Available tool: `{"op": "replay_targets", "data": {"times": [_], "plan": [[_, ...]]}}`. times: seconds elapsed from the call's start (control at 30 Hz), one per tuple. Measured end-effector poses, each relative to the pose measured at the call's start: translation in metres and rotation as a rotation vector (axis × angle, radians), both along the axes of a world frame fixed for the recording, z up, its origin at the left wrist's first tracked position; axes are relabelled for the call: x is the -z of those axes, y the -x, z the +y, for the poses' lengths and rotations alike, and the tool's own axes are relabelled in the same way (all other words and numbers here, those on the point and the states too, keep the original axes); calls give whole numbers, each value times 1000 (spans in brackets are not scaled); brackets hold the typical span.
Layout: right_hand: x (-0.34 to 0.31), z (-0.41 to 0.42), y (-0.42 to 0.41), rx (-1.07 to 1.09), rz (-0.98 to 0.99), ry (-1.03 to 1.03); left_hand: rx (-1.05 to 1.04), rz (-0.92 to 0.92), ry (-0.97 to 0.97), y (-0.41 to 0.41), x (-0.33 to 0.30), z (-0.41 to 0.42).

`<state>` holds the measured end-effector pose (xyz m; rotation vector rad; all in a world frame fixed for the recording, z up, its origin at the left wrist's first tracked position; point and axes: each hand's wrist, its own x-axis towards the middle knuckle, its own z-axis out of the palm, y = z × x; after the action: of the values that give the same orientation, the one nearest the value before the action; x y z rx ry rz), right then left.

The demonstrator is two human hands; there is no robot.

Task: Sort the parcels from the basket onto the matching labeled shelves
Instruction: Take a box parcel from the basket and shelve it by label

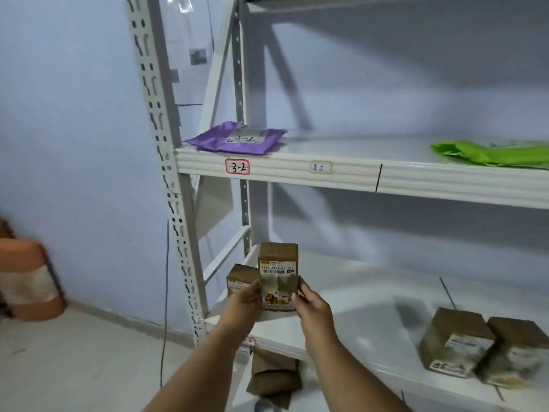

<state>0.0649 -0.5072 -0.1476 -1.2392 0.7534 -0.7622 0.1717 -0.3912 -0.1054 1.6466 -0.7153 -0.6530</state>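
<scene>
Both hands hold a small brown cardboard parcel upright above the left end of the lower shelf. My left hand grips its left side and my right hand grips its right side. The parcel carries a white barcode label and a handwritten mark low on its front. A second small brown box stands on the shelf just behind and left of it. The upper shelf bears a red-framed label "3-2", and a purple mailer bag lies above that label.
A green mailer bag lies at the right of the upper shelf. Two brown boxes sit on the right of the lower shelf. More brown parcels lie on the level below. An orange stool-like object stands at the left wall.
</scene>
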Motion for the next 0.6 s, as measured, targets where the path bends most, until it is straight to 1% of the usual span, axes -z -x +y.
{"op": "replay_targets", "data": {"times": [0.07,0.13,0.23,0.3,0.43,0.6], "plan": [[13,-15,9,23,31,6,23,5,-23,9,14,-22],[26,-27,15,26,57,5,27,-29,-73,13,29,-37],[51,-39,19,16,132,-19,28,-86,-139,13,52,-53],[68,-40,19,13,172,-30,64,-100,-195,13,66,-56],[86,-33,13,48,218,-68,128,-81,-217,-2,105,-61],[88,-24,5,58,253,-74,112,1,-208,-6,117,-58]]}}
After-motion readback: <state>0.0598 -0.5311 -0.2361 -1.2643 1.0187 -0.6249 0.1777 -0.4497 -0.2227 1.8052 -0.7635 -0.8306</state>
